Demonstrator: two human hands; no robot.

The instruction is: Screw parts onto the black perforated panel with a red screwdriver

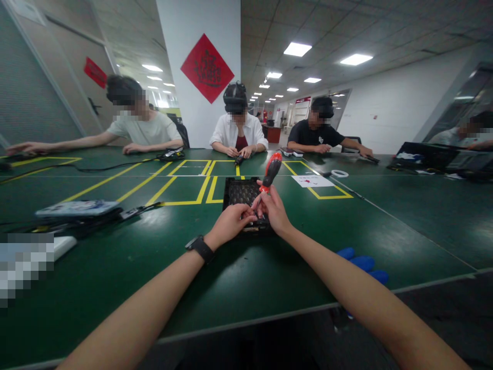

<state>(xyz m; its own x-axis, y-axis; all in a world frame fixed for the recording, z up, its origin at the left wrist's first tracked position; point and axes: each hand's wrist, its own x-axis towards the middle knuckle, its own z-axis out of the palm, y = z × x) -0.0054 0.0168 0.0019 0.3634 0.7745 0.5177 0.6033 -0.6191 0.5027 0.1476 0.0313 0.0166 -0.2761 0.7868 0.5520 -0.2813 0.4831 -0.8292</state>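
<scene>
A black tray (235,187) with rows of small parts lies on the green table (115,267) in front of me. My right hand (274,209) is closed round a red and black screwdriver (271,171), which stands nearly upright over the tray's near edge. My left hand (230,222), with a black watch on the wrist, pinches something small at the tray's near edge, right by the screwdriver's tip. What it pinches is too small to make out.
Blue gloves (364,263) lie by my right forearm. A flat device (77,208) with cables sits at the left. A white sheet (313,180) and a tape roll (339,173) lie beyond the tray. Three people sit across the table, another at the far right.
</scene>
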